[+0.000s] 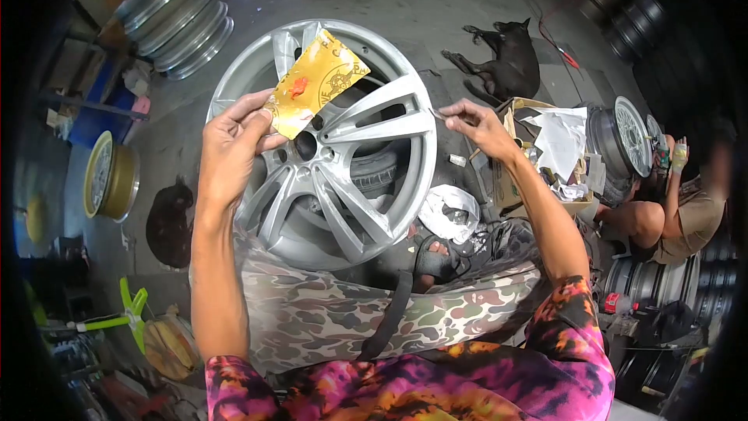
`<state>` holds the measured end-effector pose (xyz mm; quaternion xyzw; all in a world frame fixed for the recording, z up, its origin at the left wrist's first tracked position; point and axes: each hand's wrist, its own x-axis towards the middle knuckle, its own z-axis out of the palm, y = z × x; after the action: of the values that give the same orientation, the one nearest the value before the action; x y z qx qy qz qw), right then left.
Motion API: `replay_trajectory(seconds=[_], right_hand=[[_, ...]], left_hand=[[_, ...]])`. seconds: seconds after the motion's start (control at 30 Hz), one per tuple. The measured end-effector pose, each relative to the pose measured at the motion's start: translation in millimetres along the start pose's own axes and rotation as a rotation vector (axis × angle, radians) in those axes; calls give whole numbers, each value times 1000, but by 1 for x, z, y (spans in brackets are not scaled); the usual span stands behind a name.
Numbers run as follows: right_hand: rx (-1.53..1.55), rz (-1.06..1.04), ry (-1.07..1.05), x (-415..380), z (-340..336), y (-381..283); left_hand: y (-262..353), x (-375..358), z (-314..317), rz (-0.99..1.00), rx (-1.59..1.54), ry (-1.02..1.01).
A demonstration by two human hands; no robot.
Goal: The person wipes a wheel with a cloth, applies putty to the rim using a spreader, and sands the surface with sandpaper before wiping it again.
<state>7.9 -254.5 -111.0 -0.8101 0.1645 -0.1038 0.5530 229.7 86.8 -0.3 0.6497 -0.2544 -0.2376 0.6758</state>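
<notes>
My left hand pinches a yellow printed sheet between thumb and fingers. An orange-red dab of paste sits on that sheet. Below it is a silver alloy wheel with paired spokes, tilted up in front of my lap; the sheet overlaps its upper spokes in this view. At the wheel's right edge, my right hand is closed in a pinch on a small thin tool, whose tip points to the rim. I cannot tell the tool's exact kind.
A black dog lies on the floor ahead, and another dark animal at left. To my right stand a cardboard box with papers and a crouching person. Stacked rims and a gold rim are left.
</notes>
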Motion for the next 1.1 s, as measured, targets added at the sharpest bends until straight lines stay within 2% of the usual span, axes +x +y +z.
replay_trajectory(seconds=[0.1,0.2,0.27,0.3,0.33,0.4,0.73,0.8,0.87,1.0,1.1], right_hand=[[-30,57,-14,-17,-5,8],[-137,10,-31,-19,-10,5],[-264,-20,32,-13,-12,-21],[-314,-142,78,-8,-10,-33],[-315,-144,80,-2,-9,-40],[-542,-364,146,12,-9,-51],[-771,-335,-58,-20,-15,-66],[-768,-313,-66,-23,-17,-63],[-616,-264,-19,-22,-17,-63],[-595,-248,64,-2,-14,-61],[-322,-130,199,16,-13,-55]], left_hand=[[2,-1,-1,-11,16,6],[-4,1,-2,12,-10,9],[-1,2,-1,7,-14,-5],[0,2,-1,3,-19,-19],[0,3,0,6,-19,-19],[-1,5,0,3,-48,-38],[0,2,-7,8,-41,-61],[2,2,-7,4,-19,-50],[1,2,-7,8,-23,-46],[1,3,-10,8,-72,-19],[-16,14,-26,8,-72,52]])
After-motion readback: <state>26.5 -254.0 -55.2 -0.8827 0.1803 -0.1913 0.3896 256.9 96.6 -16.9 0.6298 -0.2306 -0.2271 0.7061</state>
